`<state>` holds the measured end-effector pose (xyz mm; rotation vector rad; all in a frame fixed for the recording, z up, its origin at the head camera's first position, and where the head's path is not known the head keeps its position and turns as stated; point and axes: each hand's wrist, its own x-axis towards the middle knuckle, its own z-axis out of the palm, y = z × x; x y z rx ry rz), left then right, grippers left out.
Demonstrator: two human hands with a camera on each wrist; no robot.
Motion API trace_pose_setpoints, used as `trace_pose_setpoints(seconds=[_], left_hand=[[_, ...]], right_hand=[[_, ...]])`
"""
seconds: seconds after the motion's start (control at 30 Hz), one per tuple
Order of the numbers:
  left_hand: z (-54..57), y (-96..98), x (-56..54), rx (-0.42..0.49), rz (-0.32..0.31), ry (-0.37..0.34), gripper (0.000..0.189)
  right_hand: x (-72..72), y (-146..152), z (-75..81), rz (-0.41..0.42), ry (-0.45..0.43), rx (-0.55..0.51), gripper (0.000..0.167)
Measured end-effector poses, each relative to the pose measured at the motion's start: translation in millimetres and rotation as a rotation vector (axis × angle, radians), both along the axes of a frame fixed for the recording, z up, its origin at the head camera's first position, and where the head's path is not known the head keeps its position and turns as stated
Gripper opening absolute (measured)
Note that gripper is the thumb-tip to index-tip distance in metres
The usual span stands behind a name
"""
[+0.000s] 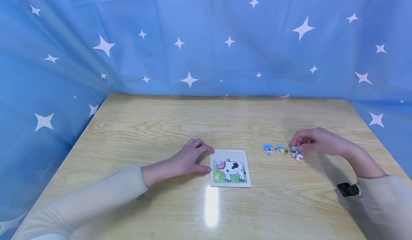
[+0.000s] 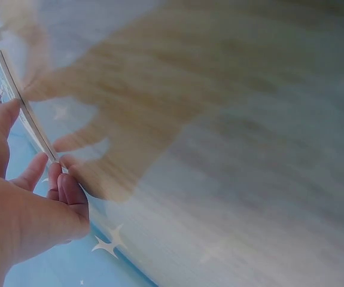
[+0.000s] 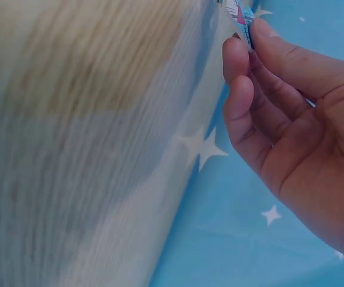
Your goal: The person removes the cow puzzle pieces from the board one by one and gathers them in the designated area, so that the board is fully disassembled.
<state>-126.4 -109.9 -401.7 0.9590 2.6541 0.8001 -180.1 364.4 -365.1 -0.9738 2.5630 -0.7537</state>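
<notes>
A wooden jigsaw puzzle tray (image 1: 230, 185) with a cow picture lies on the table; pieces fill its lower part, and a bare strip shows along the top. My left hand (image 1: 188, 158) touches the tray's left edge, its index finger near the upper corner and its thumb lower down. In the left wrist view the tray (image 2: 31, 122) appears edge-on against the fingers. Off to the right, my right hand (image 1: 322, 141) pinches a puzzle piece (image 1: 298, 155) between thumb and fingers. That piece (image 3: 241, 19) is only partly visible in the right wrist view.
Two loose puzzle pieces, one blue with part of a face (image 1: 268, 149) and one green and blue (image 1: 282, 149), lie between the tray and my right hand. Blue star-patterned cloth (image 1: 161, 61) hangs behind the wooden table (image 1: 154, 122) and at its sides.
</notes>
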Motion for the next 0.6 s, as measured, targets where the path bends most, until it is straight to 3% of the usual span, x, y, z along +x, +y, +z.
trace_pose_setpoints(seconds=[0.27, 0.6], left_hand=[[3.0, 0.6, 0.2, 0.004, -0.004, -0.013, 0.054], [1.5, 0.0, 0.6, 0.003, 0.001, -0.008, 0.053]], right_hand=[[-5.7, -3.2, -5.1, -0.073, -0.095, 0.032, 0.017], [-5.1, -2.4, -6.8, -0.084, -0.082, 0.045, 0.022]])
